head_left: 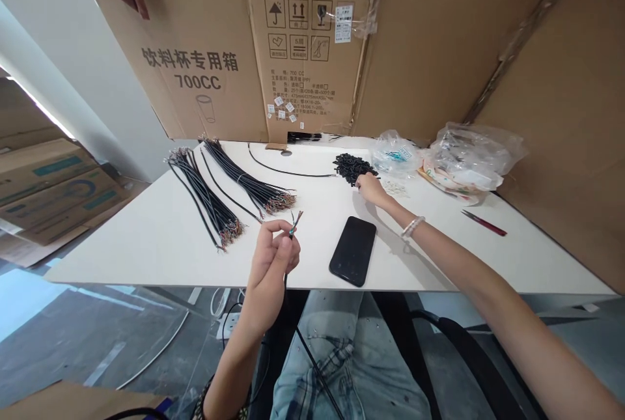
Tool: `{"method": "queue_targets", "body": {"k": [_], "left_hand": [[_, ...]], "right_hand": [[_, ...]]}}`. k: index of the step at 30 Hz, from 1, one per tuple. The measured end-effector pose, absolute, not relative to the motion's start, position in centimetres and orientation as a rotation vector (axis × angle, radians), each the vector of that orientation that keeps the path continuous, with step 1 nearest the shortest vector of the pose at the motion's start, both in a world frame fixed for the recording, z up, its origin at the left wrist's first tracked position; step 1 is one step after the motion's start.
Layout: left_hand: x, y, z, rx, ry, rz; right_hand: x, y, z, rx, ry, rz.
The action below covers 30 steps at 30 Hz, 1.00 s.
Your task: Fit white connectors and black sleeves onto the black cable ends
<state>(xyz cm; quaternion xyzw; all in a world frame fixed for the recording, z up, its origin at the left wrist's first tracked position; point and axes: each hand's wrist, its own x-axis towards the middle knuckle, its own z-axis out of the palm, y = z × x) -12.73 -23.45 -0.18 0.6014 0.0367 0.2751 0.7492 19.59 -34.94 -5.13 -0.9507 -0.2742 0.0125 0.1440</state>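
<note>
My left hand (273, 254) is closed on a black cable (312, 368), pinching it just below its stripped end, where thin coloured wires (295, 219) fan out above my fingers. The cable hangs down past the table's front edge over my lap. My right hand (370, 187) reaches far across the white table (146, 238), fingers closed at the edge of a pile of small black parts (352, 166). What those fingers hold, if anything, is hidden. A beaded bracelet (413, 226) sits on that wrist.
Two bundles of black cables (209, 192) (254, 182) lie at left, a single cable (288, 171) behind them. A black phone (353, 250) lies face down near the front edge. Plastic bags (469, 156) and a red tool (486, 223) are at right. Cardboard boxes (205, 49) wall the back.
</note>
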Motion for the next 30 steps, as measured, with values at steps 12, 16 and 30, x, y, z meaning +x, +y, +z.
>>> {"method": "queue_targets", "body": {"k": [12, 16, 30], "left_hand": [[-12.9, -24.3, 0.4, 1.208, 0.181, 0.783], [-13.3, -24.2, 0.8, 1.184, 0.180, 0.688], [-14.2, -23.1, 1.8, 0.986, 0.006, 0.524]], "right_hand": [[5.8, -37.9, 0.1, -1.732, -1.005, 0.376], [0.6, -37.4, 2.6, -1.451, -1.020, 0.347], [0.3, -35.1, -1.0, -1.399, -0.824, 0.409]]}}
